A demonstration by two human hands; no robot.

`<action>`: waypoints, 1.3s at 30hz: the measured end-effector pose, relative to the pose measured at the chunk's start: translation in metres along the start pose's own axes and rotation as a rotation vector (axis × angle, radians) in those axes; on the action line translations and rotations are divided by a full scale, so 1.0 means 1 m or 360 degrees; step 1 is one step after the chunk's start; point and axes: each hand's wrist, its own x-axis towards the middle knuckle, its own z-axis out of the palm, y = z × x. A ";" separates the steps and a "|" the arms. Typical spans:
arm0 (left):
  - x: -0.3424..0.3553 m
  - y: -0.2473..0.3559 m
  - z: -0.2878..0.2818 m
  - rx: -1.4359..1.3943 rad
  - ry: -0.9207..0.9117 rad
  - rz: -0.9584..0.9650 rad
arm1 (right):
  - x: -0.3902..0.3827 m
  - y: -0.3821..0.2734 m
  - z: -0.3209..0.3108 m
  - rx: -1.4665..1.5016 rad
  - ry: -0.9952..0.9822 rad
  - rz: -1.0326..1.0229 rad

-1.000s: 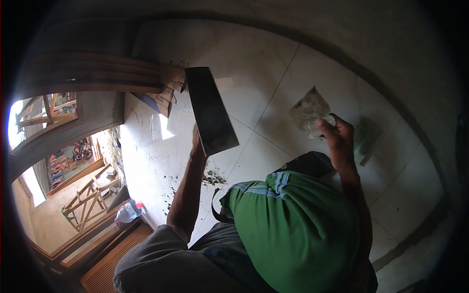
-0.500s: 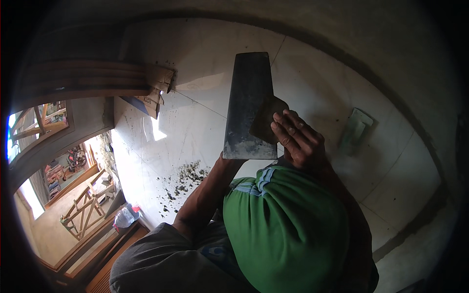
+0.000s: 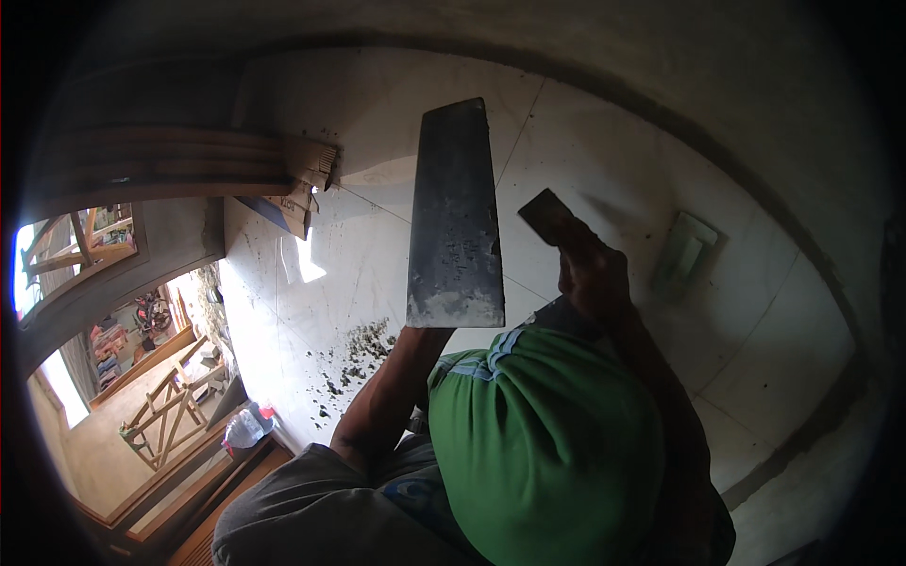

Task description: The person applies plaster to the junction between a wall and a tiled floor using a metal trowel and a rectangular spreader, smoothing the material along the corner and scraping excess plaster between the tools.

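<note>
My left hand (image 3: 423,338) is mostly hidden under the lower end of a long, dark steel trowel (image 3: 453,212), gripping it from below; its flat face carries pale smears along the lower edge and some dark specks. My right hand (image 3: 593,274) holds a small dark scraper (image 3: 542,212) raised beside the trowel's right side, apart from it. A pale green float (image 3: 687,247) lies on the tiles to the right. Green fabric (image 3: 547,443) fills the lower middle, between my forearms.
The white tiled floor (image 3: 746,321) has scattered dark debris (image 3: 363,349) at lower left. Torn cardboard (image 3: 307,174) lies by brown wooden boards (image 3: 189,156). On the far left are openings with wooden frames (image 3: 165,415), clutter, and a clear plastic bottle (image 3: 245,429).
The trowel swung right and upright as the scraper came against it half a second ago. Since then the trowel has shifted slightly left and the scraper has pulled away from its face.
</note>
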 end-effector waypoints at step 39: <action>-0.004 0.039 0.012 0.0827 0.0344 0.0255 | 0.040 -0.044 -0.020 0.0566 -0.0428 -0.0015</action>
